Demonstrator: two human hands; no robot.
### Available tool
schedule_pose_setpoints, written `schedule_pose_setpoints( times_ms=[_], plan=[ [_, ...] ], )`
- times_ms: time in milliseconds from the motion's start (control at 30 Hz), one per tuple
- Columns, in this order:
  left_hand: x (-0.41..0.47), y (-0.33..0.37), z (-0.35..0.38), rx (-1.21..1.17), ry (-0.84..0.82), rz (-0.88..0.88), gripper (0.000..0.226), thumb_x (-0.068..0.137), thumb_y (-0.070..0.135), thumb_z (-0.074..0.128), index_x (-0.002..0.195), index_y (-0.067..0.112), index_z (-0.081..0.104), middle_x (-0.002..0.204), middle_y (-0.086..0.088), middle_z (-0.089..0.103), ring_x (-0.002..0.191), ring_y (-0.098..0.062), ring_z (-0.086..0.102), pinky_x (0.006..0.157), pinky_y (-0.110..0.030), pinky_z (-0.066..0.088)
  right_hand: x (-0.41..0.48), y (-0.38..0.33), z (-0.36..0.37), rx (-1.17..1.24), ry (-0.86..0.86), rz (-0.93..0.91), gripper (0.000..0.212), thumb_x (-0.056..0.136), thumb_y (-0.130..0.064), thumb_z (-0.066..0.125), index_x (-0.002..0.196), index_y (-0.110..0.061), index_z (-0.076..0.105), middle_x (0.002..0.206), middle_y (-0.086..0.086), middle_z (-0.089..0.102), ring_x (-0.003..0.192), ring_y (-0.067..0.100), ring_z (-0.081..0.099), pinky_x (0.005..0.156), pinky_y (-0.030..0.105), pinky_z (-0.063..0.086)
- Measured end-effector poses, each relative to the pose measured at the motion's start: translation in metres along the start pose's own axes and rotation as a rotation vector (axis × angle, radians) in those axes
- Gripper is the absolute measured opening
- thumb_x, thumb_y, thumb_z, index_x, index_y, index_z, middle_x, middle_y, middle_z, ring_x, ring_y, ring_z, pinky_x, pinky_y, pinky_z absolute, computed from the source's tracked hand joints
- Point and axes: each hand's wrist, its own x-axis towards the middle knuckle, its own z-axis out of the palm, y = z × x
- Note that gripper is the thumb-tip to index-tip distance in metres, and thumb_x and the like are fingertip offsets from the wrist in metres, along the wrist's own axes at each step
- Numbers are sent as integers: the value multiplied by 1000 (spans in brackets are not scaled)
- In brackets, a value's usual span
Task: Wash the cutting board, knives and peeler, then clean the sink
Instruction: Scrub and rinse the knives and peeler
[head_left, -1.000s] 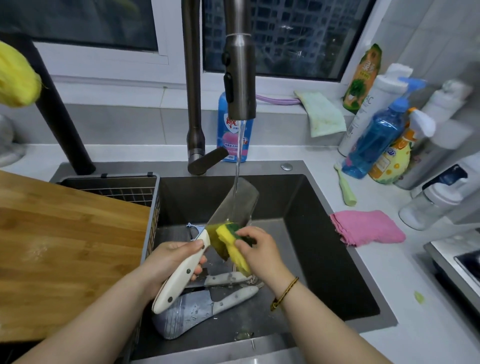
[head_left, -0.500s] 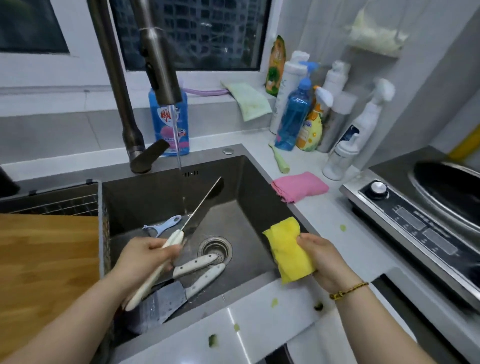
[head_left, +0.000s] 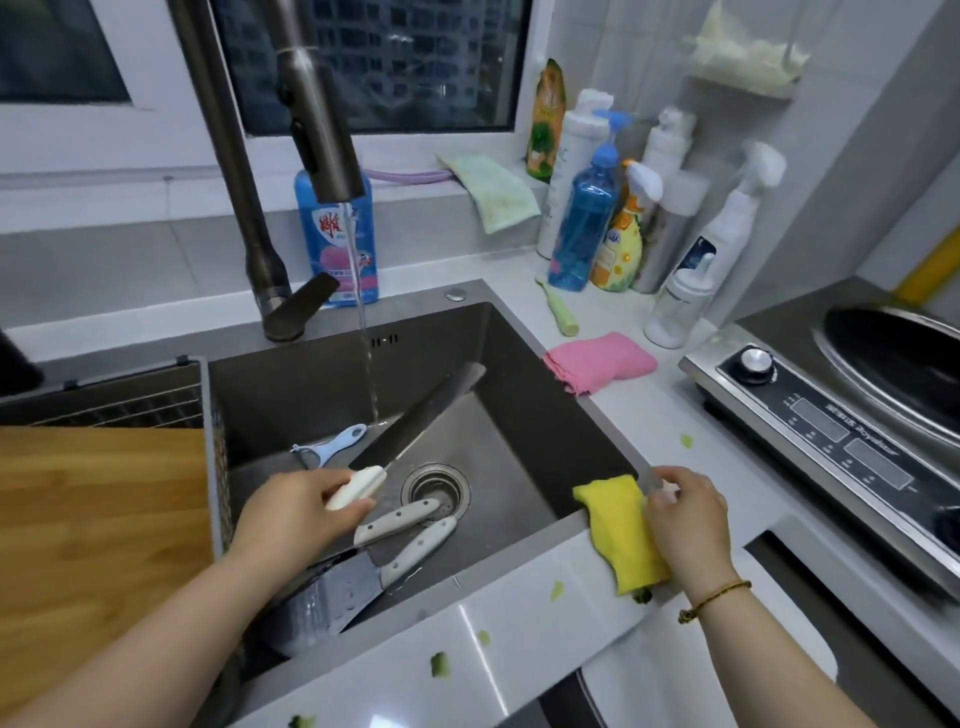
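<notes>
Moved since half a second ago: sponge (head_left: 621, 530), down from the air by the sink's right edge onto the front-right corner of the rim; cleaver (head_left: 421, 415), turned from edge-on to broad side up.
Left hand (head_left: 291, 512): clenched round the cleaver's white handle, over the middle of the sink (head_left: 545, 415).
Cleaver: held above the basin, blade pointing up and away toward the back right corner, under the water (head_left: 363, 332).
Water: running in a thin stream from the faucet (head_left: 317, 104), landing on the blade near its lower half.
Right hand (head_left: 685, 519): grasping the right side of the yellow sponge, fingers curled over its edge.
Sponge: lying across the sink's corner rim and the white counter.
Two knives (head_left: 397, 519): on the basin floor beside the drain (head_left: 436, 488), white handles side by side, one wide wet blade toward the near wall.
Peeler (head_left: 332, 444): blue, on the basin floor, left of the cleaver blade.
Cutting board (head_left: 98, 545): wooden, left of the sink, over the rack.
Pink cloth (head_left: 600, 358): folded on the counter, just right of the sink.
</notes>
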Motion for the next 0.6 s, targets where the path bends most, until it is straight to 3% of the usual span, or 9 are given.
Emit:
schedule_pose_setpoints(
  times_ms=[133, 167, 233, 300, 333, 400, 467, 600],
  plan=[
    [-1, -8, -6, 167, 26, 21, 39, 82, 36, 65, 118, 23, 63, 107, -6, 70, 102, -24, 63, 77, -28, 45, -7, -43, 28, -79, -38, -329, 33, 87, 4, 47, 118, -1, 57, 125, 13, 55, 121, 28, 44, 90, 10, 22],
    [0, -9, -6, 195, 23, 34, 39, 82, 38, 64, 119, 25, 63, 108, -5, 70, 103, -24, 62, 79, -28, 45, -10, -58, 39, -99, -46, -428, 35, 85, 6, 49, 118, 0, 58, 126, 13, 56, 121, 29, 46, 95, 10, 20],
    [4, -16, -9, 263, 16, 66, 39, 84, 40, 60, 121, 26, 60, 112, -3, 68, 105, -21, 61, 79, -27, 45, -17, -90, 64, -140, -120, -680, 40, 77, 6, 54, 115, -1, 60, 124, 15, 58, 118, 32, 53, 104, 26, 23],
    [10, -21, -10, 320, 45, 112, 38, 85, 41, 58, 120, 27, 61, 111, -1, 68, 104, -20, 62, 75, -26, 45, -27, -116, 86, -281, -174, -950, 49, 75, 1, 52, 123, -4, 55, 134, 14, 51, 125, 31, 47, 107, 40, 12],
    [11, -23, -13, 336, 79, 146, 35, 82, 41, 62, 114, 26, 64, 105, 0, 70, 99, -19, 64, 71, -26, 47, -34, -130, 94, -332, -237, -1050, 53, 78, -1, 49, 131, -6, 47, 142, 11, 41, 134, 29, 36, 108, 41, 1],
    [15, -32, -18, 386, 138, 257, 32, 60, 42, 81, 87, 24, 74, 73, 0, 73, 66, -15, 69, 49, -22, 47, -41, -151, 109, -375, -349, -1202, 57, 83, -4, 44, 140, -7, 34, 150, 9, 28, 141, 26, 20, 106, 40, -14],
    [20, -37, -22, 469, 102, 307, 39, 32, 45, 90, 62, 28, 72, 46, 3, 63, 38, -9, 59, 31, -14, 33, -36, -161, 118, -532, -444, -1241, 58, 90, -10, 42, 144, -11, 22, 154, 5, 16, 144, 21, 7, 109, 35, -17],
    [25, -51, -27, 514, 113, 324, 42, 27, 49, 89, 57, 28, 69, 41, 7, 59, 32, -7, 54, 27, -13, 27, -1, -158, 127, -661, -455, -1042, 65, 93, -16, 43, 147, -17, 8, 156, 1, 3, 144, 15, 0, 114, 31, -10]
  ],
)
